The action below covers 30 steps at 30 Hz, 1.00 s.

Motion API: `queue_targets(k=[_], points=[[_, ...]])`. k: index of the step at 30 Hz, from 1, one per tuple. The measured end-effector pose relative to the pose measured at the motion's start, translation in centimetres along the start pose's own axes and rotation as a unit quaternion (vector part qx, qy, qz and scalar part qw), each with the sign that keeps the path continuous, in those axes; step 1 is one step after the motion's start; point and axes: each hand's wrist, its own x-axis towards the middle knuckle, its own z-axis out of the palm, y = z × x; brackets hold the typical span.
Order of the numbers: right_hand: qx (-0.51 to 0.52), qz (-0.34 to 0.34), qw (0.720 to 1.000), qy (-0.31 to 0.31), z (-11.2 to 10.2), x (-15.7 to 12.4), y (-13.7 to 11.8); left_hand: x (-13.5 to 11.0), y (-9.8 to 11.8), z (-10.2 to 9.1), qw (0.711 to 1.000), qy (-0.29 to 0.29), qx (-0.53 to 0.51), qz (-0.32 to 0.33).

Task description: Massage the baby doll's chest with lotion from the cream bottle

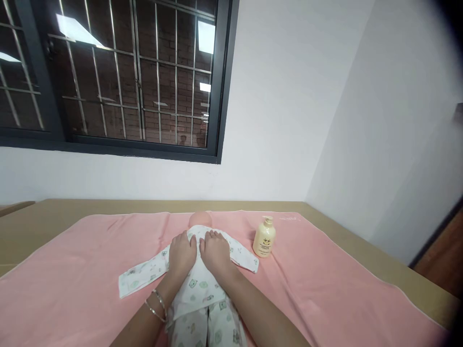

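A baby doll lies on its back on the pink mat (119, 246), its round bald head (200, 220) at the far end. It wears a white top (200, 284) with small green and grey prints, its sleeves spread out to both sides, and matching pants (191, 330). My left hand (182, 254) rests on the left side of the top's chest, thumb apart from the fingers. On the chest's right side lies my right hand (216, 250), palm down, thumb pointing inward. Both hands touch the cloth; their palms are hidden. Two bracelets circle my left wrist.
A cream pump bottle (264, 238) stands upright on the mat, just right of the right sleeve. The mat covers a tan padded surface (58, 212) that meets the white wall (275, 111). Above is a dark-framed window (219, 96) with metal bars.
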Motion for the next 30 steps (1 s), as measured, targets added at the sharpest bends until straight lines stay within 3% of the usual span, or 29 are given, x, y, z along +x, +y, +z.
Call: queue_targets(k=[3, 6, 11, 14, 18, 23, 30], points=[[0.073, -0.025, 0.997, 0.01, 0.1, 0.2, 0.4, 0.1, 0.2, 0.1, 0.999, -0.008, 0.0, 0.035], [0.088, -0.008, 0.996, 0.003, 0.3, 0.9, 1.3, 0.0, 0.3, 0.3, 0.997, 0.003, -0.024, 0.078], [0.062, -0.021, 0.997, -0.037, 0.4, 1.5, 2.0, 0.5, -0.1, 0.6, 0.999, -0.03, 0.002, 0.034], [0.065, -0.045, 0.997, -0.016, 0.2, 1.2, 1.7, 0.6, -0.5, 0.6, 0.997, -0.049, -0.024, 0.05], [0.041, -0.01, 0.999, 0.017, -0.4, 0.3, 0.8, 0.1, -0.4, 0.4, 0.995, -0.022, -0.082, 0.054], [0.027, 0.03, 0.999, 0.011, -0.4, 0.0, 0.6, -0.6, 0.1, 0.1, 0.998, 0.019, -0.06, 0.032], [0.039, -0.02, 0.999, -0.031, 0.5, 0.9, 1.8, 0.4, 0.2, -0.3, 0.998, -0.049, -0.012, 0.047]])
